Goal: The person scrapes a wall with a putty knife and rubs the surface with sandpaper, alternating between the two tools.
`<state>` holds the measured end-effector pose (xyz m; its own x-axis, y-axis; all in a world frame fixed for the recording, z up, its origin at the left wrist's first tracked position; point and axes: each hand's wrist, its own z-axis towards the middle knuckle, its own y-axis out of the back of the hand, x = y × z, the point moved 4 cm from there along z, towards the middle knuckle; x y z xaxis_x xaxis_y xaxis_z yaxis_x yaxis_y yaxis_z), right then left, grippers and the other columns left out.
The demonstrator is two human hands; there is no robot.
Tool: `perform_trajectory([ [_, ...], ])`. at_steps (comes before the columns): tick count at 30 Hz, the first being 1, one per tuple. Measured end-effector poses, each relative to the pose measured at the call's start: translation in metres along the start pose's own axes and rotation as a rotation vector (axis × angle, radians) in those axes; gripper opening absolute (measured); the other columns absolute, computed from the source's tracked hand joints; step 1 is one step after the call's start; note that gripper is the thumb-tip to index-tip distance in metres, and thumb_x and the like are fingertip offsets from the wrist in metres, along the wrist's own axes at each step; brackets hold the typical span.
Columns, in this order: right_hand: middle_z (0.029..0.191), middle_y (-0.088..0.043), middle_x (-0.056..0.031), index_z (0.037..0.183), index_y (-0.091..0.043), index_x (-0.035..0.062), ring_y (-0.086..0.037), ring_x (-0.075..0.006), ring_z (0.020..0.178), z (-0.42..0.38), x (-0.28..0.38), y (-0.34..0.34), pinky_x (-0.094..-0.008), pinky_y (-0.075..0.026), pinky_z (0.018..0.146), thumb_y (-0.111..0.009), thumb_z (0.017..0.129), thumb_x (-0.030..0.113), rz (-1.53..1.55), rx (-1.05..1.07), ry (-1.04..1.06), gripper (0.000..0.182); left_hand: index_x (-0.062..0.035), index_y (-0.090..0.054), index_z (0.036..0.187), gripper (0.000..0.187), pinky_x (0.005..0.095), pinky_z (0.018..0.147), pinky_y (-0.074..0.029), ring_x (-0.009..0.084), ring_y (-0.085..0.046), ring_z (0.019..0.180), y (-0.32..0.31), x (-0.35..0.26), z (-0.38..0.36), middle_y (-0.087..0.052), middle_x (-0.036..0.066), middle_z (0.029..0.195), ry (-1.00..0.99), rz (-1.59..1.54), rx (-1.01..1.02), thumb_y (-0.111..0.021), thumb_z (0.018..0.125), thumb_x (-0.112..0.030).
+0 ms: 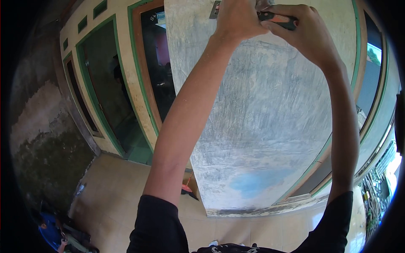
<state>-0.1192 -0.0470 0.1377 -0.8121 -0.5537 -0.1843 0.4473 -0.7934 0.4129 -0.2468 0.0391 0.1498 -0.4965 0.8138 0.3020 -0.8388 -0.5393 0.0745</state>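
Observation:
Both my hands are raised to the top of the view, in front of a grey, patchy plastered wall. My right hand is closed around a hand tool with a black and orange handle; its working end is hidden. My left hand is right beside the tool, its thumb side close to the handle, and its fingers run out of the frame at the top. A small greyish piece shows between the two hands. Just left of my left hand, a wall box is set in the plaster.
A green-framed doorway stands at left, and a window at right. A broom is by the wall's lower left corner on the tiled floor. A person in blue is low at the left.

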Motion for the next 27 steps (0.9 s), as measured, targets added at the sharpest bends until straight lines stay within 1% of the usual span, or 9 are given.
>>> perform_trajectory([
  [3, 0.075, -0.073, -0.0121, 0.086, -0.074, -0.0021, -0.067, -0.0177, 0.059, 0.003, -0.009, -0.004, -0.0313, -0.052, 0.059, -0.076, 0.08, 0.012, 0.077, -0.014, 0.095, 0.015, -0.0049, -0.049, 0.065, 0.039, 0.0345, 0.053, -0.044, 0.016, -0.047, 0.051, -0.011, 0.008, -0.001, -0.05, 0.008, 0.056, 0.08, 0.106, 0.044, -0.078, 0.075, -0.029],
  [6, 0.077, -0.074, -0.0119, 0.087, -0.074, -0.0011, -0.066, -0.018, 0.06, 0.017, 0.007, -0.012, -0.0313, -0.053, 0.06, -0.077, 0.079, 0.011, -0.016, -0.02, 0.107, 0.015, -0.0045, -0.05, 0.065, 0.037, 0.037, 0.056, -0.046, 0.0175, -0.049, 0.053, 0.007, 0.022, -0.001, -0.051, 0.009, 0.057, -0.051, 0.15, -0.091, -0.08, 0.072, -0.025],
  [10, 0.071, -0.071, -0.0116, 0.084, -0.074, 0.0011, -0.061, -0.019, 0.055, 0.039, 0.025, -0.025, -0.0351, -0.049, 0.057, -0.076, 0.079, 0.012, 0.032, -0.038, 0.212, 0.012, -0.0052, -0.047, 0.063, 0.036, 0.0344, 0.054, -0.042, 0.0157, -0.044, 0.054, 0.032, 0.039, 0.002, -0.048, 0.004, 0.057, 0.114, 0.128, -0.038, -0.079, 0.071, -0.021],
  [16, 0.064, -0.069, -0.0122, 0.075, -0.072, -0.0011, -0.06, -0.0196, 0.052, 0.022, 0.064, 0.005, -0.0345, -0.05, 0.059, -0.073, 0.079, 0.012, -0.263, 0.135, -0.082, 0.014, -0.006, -0.045, 0.062, 0.037, 0.0324, 0.048, -0.037, 0.0108, -0.04, 0.053, 0.029, 0.019, -0.001, -0.046, 0.001, 0.055, 0.013, -0.144, -0.111, -0.077, 0.072, -0.021],
  [19, 0.063, -0.069, -0.0126, 0.074, -0.072, -0.0017, -0.061, -0.019, 0.053, 0.02, 0.057, 0.004, -0.0339, -0.051, 0.059, -0.074, 0.078, 0.013, -0.3, -0.131, 0.165, 0.015, -0.0058, -0.046, 0.062, 0.036, 0.0333, 0.047, -0.037, 0.0109, -0.042, 0.051, 0.027, 0.025, 0.003, -0.047, 0.002, 0.054, 0.07, -0.101, -0.05, -0.077, 0.072, -0.022],
  [23, 0.069, -0.071, -0.0141, 0.082, -0.074, -0.0016, -0.064, -0.0195, 0.055, 0.03, 0.025, -0.002, -0.033, -0.052, 0.059, -0.076, 0.077, 0.014, -0.036, -0.004, 0.053, 0.016, -0.0072, -0.045, 0.06, 0.037, 0.0333, 0.046, -0.037, 0.0108, -0.04, 0.051, 0.022, 0.021, 0.002, -0.046, 0.001, 0.053, 0.12, -0.097, -0.11, -0.077, 0.07, -0.022],
  [25, 0.077, -0.073, -0.0162, 0.091, -0.075, -0.0015, -0.066, -0.0193, 0.059, 0.017, 0.02, -0.009, -0.0329, -0.053, 0.063, -0.074, 0.081, 0.014, 0.114, -0.03, 0.007, 0.018, -0.008, -0.049, 0.064, 0.04, 0.0335, 0.047, -0.04, 0.0122, -0.045, 0.051, 0.016, 0.024, 0.0, -0.049, 0.001, 0.056, 0.039, 0.084, 0.06, -0.07, 0.085, -0.035],
  [26, 0.086, -0.075, -0.0113, 0.106, -0.077, 0.0114, -0.073, -0.0252, 0.076, 0.011, -0.007, -0.027, -0.0354, -0.058, 0.076, -0.076, 0.083, 0.022, 0.034, -0.182, 0.242, 0.026, -0.008, -0.049, 0.064, 0.04, 0.0335, 0.047, -0.04, 0.0122, -0.045, 0.051, 0.014, 0.027, -0.004, -0.049, 0.001, 0.056, 0.038, 0.075, 0.053, -0.07, 0.085, -0.035],
  [27, 0.086, -0.075, -0.0114, 0.108, -0.076, 0.0114, -0.073, -0.0242, 0.076, 0.003, -0.01, -0.034, -0.0346, -0.058, 0.075, -0.076, 0.083, 0.021, 0.042, -0.142, 0.118, 0.026, -0.0061, -0.054, 0.067, 0.032, 0.0375, 0.051, -0.043, 0.0233, -0.052, 0.054, 0.013, 0.026, -0.01, -0.053, 0.008, 0.058, -0.08, 0.12, 0.009, -0.076, 0.072, -0.029],
])
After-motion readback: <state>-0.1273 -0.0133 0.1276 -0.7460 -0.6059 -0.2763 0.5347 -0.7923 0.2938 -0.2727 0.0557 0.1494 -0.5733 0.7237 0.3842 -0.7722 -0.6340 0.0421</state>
